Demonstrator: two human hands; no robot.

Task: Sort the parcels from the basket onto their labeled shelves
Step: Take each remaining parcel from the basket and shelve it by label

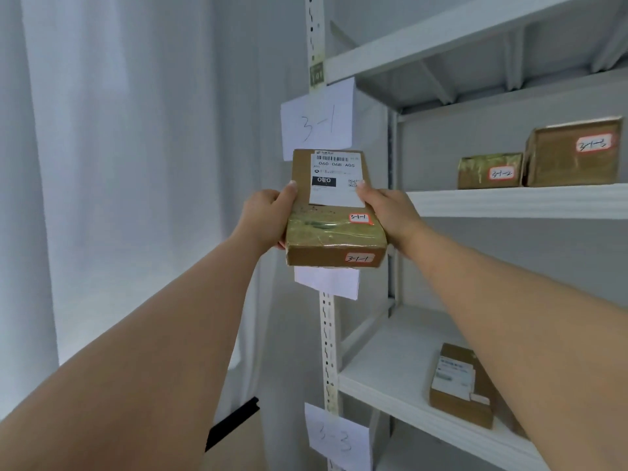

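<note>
I hold a flat brown cardboard parcel up in front of the shelf post, at the height of the shelf with boxes. It carries a white shipping label and two small red-edged tags reading 3-1-1. My left hand grips its left edge, thumb on top. My right hand grips its right edge, thumb on the white label. A paper sign reading 3-1 hangs on the post just above the parcel. Another paper sign is mostly hidden below the parcel. A sign reading 3-3 hangs lower down.
White metal shelving fills the right side. Two tagged brown boxes stand on the upper shelf at the right. A flat labelled parcel lies on the shelf below. A white curtain hangs at the left.
</note>
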